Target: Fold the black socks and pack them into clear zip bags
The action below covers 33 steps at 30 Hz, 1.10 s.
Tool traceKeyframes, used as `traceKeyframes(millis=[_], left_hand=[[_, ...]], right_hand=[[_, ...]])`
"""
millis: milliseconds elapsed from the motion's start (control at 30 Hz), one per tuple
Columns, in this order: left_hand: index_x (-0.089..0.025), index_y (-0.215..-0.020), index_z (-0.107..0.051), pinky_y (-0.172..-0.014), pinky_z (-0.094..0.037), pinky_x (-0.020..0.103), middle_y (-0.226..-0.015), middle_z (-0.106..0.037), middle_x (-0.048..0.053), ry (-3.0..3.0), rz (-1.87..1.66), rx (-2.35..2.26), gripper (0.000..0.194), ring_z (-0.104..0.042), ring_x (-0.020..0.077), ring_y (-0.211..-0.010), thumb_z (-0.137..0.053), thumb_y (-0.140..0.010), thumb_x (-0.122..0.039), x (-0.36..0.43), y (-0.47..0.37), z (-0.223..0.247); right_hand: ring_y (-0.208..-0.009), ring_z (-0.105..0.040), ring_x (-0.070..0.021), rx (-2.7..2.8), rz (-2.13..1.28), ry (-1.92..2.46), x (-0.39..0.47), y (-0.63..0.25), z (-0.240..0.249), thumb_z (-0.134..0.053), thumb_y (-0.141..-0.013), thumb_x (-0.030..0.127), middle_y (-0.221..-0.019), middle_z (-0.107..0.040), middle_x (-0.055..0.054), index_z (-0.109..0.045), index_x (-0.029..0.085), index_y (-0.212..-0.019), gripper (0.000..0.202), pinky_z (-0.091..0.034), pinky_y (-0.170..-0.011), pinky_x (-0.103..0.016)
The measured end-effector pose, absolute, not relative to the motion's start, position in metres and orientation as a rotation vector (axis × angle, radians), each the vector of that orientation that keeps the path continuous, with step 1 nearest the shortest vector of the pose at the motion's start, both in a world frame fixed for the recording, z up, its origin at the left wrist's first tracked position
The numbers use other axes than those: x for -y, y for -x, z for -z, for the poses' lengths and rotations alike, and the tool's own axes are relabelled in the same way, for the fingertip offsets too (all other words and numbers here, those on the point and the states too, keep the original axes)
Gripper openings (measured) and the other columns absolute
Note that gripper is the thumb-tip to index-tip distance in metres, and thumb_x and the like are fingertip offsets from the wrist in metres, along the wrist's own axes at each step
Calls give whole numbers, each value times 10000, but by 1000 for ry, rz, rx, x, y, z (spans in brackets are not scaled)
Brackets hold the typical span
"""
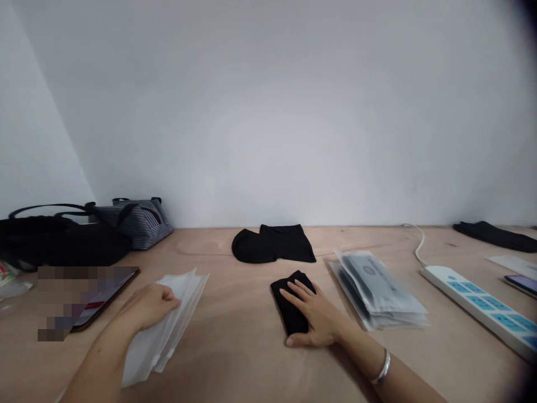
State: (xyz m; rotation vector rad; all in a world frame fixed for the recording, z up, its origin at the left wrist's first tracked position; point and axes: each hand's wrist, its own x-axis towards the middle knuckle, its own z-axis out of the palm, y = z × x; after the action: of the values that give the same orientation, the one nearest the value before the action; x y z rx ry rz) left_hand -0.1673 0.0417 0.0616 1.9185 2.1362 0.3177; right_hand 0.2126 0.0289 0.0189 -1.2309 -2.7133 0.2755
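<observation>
A stack of frosted plastic zip bags [176,324] lies on the left half of the table, slightly fanned out. Over their left side is my left hand [153,305], its fingers curled in a pinch at the top bag; the exact grip is partly hidden. My right hand [316,316] rests flat with fingers spread on a folded black cloth item [289,308]. Behind it, near the wall, lies another black fabric piece [272,244] with one rounded end. To the right of my right hand is a pile of filled frosted bags [377,285] with dark contents and a printed mark.
A white power strip [482,308] with a cable sits at right, near a phone [522,284] and a dark cloth [495,235]. At left are a tablet-like device [109,296], a black bag [62,240] and a striped bag [142,224]. A wall [293,112] borders the table's back.
</observation>
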Motion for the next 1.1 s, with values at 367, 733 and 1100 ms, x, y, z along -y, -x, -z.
traceKeyframes(millis=[367, 733, 1100], left_hand=[[-193, -551, -585, -652, -383, 248, -717, -577, 13, -2357, -539, -1777, 156, -549, 173, -745, -509, -687, -185, -48, 6, -24], [-188, -665, -610, -723, -348, 311, -869, -576, 48, -2315, -603, -1833, 208, -510, 208, -880, -444, -786, -221, -48, -13, 7], [-174, -663, -608, -736, -367, 287, -863, -581, 43, -2258, -618, -1785, 173, -517, 186, -857, -471, -769, -174, -52, -8, 8]], right_hand=[[-1294, -134, -301, 2727, -416, 1168, -32, -224, -22, -602, -638, 557, -1432, -164, -105, -184, 258, -1372, 896, -125, -1015, -496], [-1299, -158, -213, 2321, -522, 1395, -22, -200, -9, -360, -865, 306, -1414, -245, -52, -173, 289, -1370, 539, -151, -1023, -470], [-1306, -55, -283, 2545, -456, 1324, -9, -186, -31, -241, -886, 504, -1427, -195, -72, -269, 314, -1338, 492, 12, -976, -592]])
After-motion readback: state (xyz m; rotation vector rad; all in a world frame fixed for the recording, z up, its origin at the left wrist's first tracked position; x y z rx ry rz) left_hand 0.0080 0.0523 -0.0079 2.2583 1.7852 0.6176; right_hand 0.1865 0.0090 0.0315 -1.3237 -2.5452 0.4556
